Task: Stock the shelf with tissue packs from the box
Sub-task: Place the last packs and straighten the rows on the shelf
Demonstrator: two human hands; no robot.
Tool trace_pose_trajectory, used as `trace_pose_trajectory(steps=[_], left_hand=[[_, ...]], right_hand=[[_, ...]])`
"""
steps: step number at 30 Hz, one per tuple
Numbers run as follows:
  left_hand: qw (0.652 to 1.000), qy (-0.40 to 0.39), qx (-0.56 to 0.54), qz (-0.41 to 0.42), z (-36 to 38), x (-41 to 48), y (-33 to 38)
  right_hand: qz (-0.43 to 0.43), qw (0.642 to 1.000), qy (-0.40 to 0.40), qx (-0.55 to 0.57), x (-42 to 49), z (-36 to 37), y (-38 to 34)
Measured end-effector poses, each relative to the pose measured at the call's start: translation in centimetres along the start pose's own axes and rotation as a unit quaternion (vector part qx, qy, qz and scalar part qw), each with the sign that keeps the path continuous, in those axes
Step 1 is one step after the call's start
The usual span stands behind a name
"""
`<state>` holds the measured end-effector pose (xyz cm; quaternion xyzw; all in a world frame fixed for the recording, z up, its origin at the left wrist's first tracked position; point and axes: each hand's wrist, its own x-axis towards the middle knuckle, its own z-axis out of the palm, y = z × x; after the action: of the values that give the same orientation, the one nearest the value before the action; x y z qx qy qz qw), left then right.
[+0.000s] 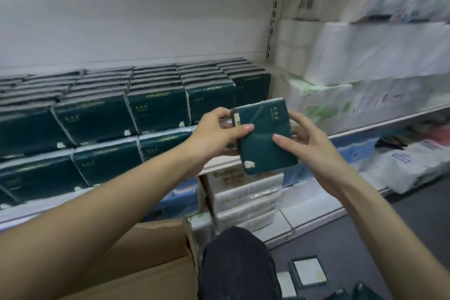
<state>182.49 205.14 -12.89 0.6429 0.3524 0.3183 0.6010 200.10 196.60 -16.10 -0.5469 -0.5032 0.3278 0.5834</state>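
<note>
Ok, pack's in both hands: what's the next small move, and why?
Probably set the pack into the gap at the front row's right end: left hand and right hand grip it just by that spot, and the back rows look full.

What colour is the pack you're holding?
Dark teal-green tissue pack, with a small white mark near its lower edge; head view.

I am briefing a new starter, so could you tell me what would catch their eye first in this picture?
First, the dark green pack at centre, held between the left hand and the right hand. Behind it to the left, rows of matching packs fill the shelf. White rolls are stacked on the right, and a cardboard box sits at the bottom.
</note>
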Motion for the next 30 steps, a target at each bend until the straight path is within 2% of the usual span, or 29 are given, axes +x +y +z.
trace_pose_trajectory(steps=[2, 4, 5, 6, 8, 10, 11, 13, 15, 22, 24, 26, 28, 30], left_hand=[[1.000, 0.026, 0.008, 0.012, -0.1, 1.1, 0.6], [0.989, 0.061, 0.118, 0.072, -0.7, 2.7, 1.5], [0.968, 0.089, 0.202, 0.120, -1.3, 3.5, 2.0], [0.931, 0.118, 0.300, 0.171, -2.1, 4.3, 2.6], [0.827, 0.151, 0.485, 0.242, -3.6, 5.9, 3.5], [0.750, 0.132, 0.605, 0.231, -4.8, 7.6, 3.7], [0.731, 0.114, 0.640, 0.207, -5.2, 8.5, 3.6], [0.715, 0.083, 0.676, 0.160, -5.5, 9.9, 2.9], [0.712, 0.077, 0.682, 0.144, -5.7, 10.7, 2.3], [0.696, 0.090, 0.694, 0.163, -5.5, 11.0, 1.7], [0.673, 0.106, 0.703, 0.205, -4.7, 11.0, 1.8], [0.649, 0.115, 0.696, 0.285, -3.0, 10.8, 2.0], [0.655, 0.116, 0.648, 0.372, -0.8, 10.2, 2.0], [0.679, 0.100, 0.586, 0.430, 1.2, 9.4, 1.5]], right_hand=[[-0.002, 0.999, 0.004, -0.043, 1.7, -0.8, -0.3], [-0.031, 0.995, 0.035, -0.088, 4.1, -2.2, -0.8], [-0.047, 0.992, 0.053, -0.108, 5.6, -3.0, -1.2], [-0.062, 0.987, 0.066, -0.134, 7.1, -3.8, -1.6], [-0.093, 0.966, 0.076, -0.229, 9.9, -5.1, -2.2], [-0.113, 0.936, 0.055, -0.327, 12.4, -5.6, -2.3], [-0.126, 0.921, 0.039, -0.366, 13.5, -5.6, -2.1], [-0.157, 0.897, 0.009, -0.413, 15.6, -5.3, -1.5], [-0.164, 0.887, 0.004, -0.432, 17.2, -4.6, -0.7], [-0.183, 0.908, 0.115, -0.358, 17.2, -1.8, 2.4], [-0.184, 0.913, 0.138, -0.338, 17.1, -1.5, 2.7], [-0.186, 0.914, 0.150, -0.329, 16.9, -1.5, 2.8], [-0.201, 0.909, 0.149, -0.335, 16.2, -1.5, 2.8], [-0.224, 0.902, 0.149, -0.337, 14.5, -2.3, 2.6]])
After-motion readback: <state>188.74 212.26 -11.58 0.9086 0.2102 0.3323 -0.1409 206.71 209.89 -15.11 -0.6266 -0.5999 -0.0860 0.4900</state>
